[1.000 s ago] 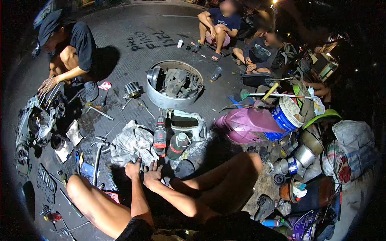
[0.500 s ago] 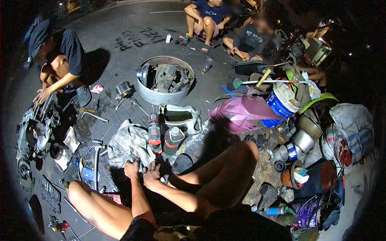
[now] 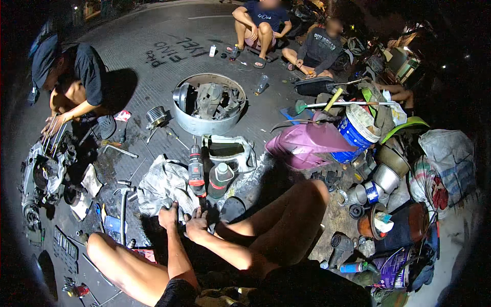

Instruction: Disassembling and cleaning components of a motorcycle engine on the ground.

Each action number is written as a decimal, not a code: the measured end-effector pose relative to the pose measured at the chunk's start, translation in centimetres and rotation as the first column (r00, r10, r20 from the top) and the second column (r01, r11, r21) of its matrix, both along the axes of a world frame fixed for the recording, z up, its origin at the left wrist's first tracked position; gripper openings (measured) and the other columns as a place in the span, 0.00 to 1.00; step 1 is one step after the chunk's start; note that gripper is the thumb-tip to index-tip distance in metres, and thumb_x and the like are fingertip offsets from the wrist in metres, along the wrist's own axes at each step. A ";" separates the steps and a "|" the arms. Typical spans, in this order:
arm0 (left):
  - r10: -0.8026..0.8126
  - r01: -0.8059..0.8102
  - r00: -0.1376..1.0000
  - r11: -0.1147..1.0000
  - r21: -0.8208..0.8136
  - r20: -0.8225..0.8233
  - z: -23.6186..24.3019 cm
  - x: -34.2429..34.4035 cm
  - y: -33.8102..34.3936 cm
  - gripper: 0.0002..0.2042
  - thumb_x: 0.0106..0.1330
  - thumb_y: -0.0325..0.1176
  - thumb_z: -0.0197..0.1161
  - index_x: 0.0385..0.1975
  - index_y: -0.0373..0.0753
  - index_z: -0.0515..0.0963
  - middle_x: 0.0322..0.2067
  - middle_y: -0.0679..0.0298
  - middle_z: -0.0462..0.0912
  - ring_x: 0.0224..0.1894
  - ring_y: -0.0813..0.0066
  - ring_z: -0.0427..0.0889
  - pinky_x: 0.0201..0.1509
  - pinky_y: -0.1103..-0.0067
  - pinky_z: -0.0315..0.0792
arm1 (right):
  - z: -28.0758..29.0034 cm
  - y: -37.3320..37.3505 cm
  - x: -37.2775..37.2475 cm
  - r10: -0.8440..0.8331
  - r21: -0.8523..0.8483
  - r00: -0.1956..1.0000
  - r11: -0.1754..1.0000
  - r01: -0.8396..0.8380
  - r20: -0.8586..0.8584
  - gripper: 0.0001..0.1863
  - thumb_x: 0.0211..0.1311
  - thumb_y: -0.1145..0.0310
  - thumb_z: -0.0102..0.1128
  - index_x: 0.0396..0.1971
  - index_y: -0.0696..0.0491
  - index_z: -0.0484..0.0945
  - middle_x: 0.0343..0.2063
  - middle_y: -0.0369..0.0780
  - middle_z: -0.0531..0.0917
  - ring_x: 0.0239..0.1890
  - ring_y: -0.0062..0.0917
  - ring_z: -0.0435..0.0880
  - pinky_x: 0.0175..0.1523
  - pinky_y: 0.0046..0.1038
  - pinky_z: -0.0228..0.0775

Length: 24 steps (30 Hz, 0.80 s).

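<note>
I sit on the pavement with bare legs spread. My left hand (image 3: pixel 168 216) and my right hand (image 3: pixel 197 224) are close together on the ground between my knees, at the near edge of a crumpled grey rag (image 3: pixel 162 183). The left hand's fingers are curled by the rag's edge, and the right hand's fingers point down onto a dark spot. What they hold is too dark to tell. Just beyond them lie a red and black cordless drill (image 3: pixel 196 170) and a grey bottle with a white cap (image 3: pixel 220 179).
A round metal tub (image 3: pixel 190 122) holds engine parts; a white plastic cover (image 3: pixel 230 152) lies before it. A crouching person (image 3: pixel 76 82) works on an engine (image 3: pixel 43 171) at left. Two people (image 3: pixel 261 23) sit at the back. Buckets, tins and bags (image 3: pixel 358 133) crowd the right.
My hands have stayed almost in place at the rag's edge. The view has shifted a little, so everything sits slightly lower in the picture.
</note>
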<state>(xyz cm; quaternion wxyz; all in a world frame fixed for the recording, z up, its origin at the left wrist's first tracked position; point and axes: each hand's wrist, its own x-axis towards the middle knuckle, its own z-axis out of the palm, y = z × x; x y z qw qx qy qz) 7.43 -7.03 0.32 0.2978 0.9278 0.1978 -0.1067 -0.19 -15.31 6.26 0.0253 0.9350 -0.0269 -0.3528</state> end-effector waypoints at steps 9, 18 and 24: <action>-0.047 0.047 0.998 0.999 -0.016 0.047 -2.0 0.0 1.0 0.34 0.43 0.61 0.63 0.36 0.30 0.77 0.36 0.45 0.79 0.41 0.50 0.79 0.45 0.65 0.71 | -0.7 0.1 0.7 0.100 -0.044 0.993 0.994 -0.098 0.054 0.41 0.53 0.41 0.50 0.64 0.42 0.51 0.64 0.54 0.47 0.66 0.54 0.38 0.60 0.62 0.35; -0.051 0.050 0.996 0.999 -0.022 -0.075 -0.1 0.5 0.6 0.35 0.43 0.63 0.62 0.36 0.32 0.79 0.37 0.45 0.79 0.43 0.52 0.79 0.46 0.66 0.71 | -2.6 0.8 1.2 0.025 -0.011 0.996 1.000 -0.024 0.088 0.26 0.58 0.52 0.46 0.57 0.43 0.67 0.65 0.53 0.46 0.66 0.53 0.37 0.61 0.59 0.35; -0.062 0.063 0.997 0.998 0.031 -0.044 -1.1 -0.7 0.7 0.33 0.44 0.62 0.62 0.36 0.34 0.79 0.35 0.46 0.80 0.42 0.53 0.79 0.46 0.67 0.71 | -1.4 0.4 0.5 0.064 -0.004 0.996 0.998 -0.064 0.065 0.32 0.52 0.41 0.51 0.55 0.42 0.69 0.64 0.53 0.50 0.66 0.53 0.38 0.61 0.60 0.37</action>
